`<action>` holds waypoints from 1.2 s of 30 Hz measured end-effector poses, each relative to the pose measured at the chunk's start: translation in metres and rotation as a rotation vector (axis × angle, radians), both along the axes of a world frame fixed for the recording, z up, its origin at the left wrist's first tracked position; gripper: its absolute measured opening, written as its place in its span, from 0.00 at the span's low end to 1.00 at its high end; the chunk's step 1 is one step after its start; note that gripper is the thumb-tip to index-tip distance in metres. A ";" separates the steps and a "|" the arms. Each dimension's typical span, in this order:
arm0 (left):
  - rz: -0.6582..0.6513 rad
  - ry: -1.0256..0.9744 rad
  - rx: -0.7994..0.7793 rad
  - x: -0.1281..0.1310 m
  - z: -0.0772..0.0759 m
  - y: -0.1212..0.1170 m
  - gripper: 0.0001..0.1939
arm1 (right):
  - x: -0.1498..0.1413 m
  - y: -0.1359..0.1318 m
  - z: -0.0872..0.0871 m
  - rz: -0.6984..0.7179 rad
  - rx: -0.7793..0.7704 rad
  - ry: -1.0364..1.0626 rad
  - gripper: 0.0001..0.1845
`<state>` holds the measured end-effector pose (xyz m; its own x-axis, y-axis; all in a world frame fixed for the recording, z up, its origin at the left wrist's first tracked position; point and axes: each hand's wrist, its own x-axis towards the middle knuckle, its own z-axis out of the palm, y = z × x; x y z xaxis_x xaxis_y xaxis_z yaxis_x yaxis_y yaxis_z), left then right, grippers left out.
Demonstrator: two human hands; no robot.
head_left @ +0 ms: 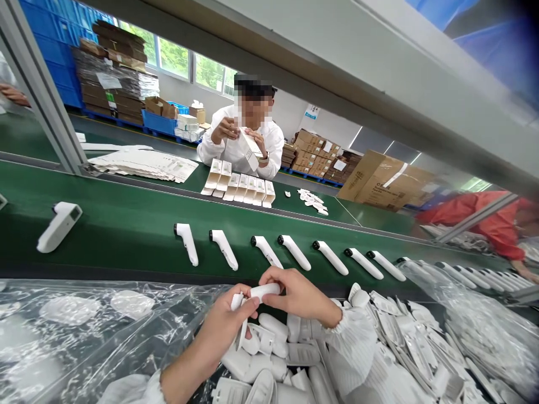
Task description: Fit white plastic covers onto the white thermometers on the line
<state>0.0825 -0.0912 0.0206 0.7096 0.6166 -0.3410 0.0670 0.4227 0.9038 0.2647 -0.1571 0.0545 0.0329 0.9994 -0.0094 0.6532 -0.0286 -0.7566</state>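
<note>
Between my hands is a white plastic casing part (pixel 265 290) with a smooth rounded end. My left hand (pixel 227 320) grips its left end, where a further white piece shows at the fingers; whether the two are joined I cannot tell. My right hand (pixel 300 294) has thumb and fingers closed around the right end. Right below lies a heap of loose white casing parts (pixel 255 365). Just beyond my fingers, a white handheld infrared thermometer (pixel 265 251) with a black tip lies on the green conveyor belt (pixel 126 235).
More thermometers (pixel 295 252) lie spaced along the belt. Clear plastic bags (pixel 84 331) cover the left foreground. A co-worker (pixel 240 134) opposite holds a white box behind a row of small open boxes (pixel 248 188). A metal post (pixel 46 84) and overhead shelf (pixel 337 73) frame the station.
</note>
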 end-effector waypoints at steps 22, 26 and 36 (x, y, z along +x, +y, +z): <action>0.178 -0.171 -0.362 0.001 0.003 0.002 0.10 | 0.083 0.019 -0.086 -0.487 -0.003 -0.676 0.22; 0.145 -0.210 -0.348 -0.001 0.004 0.001 0.12 | 0.048 0.007 -0.069 -0.532 0.178 -0.464 0.23; 0.204 -0.194 -0.425 -0.002 0.009 0.000 0.12 | -0.007 0.023 -0.049 -0.439 0.214 0.632 0.18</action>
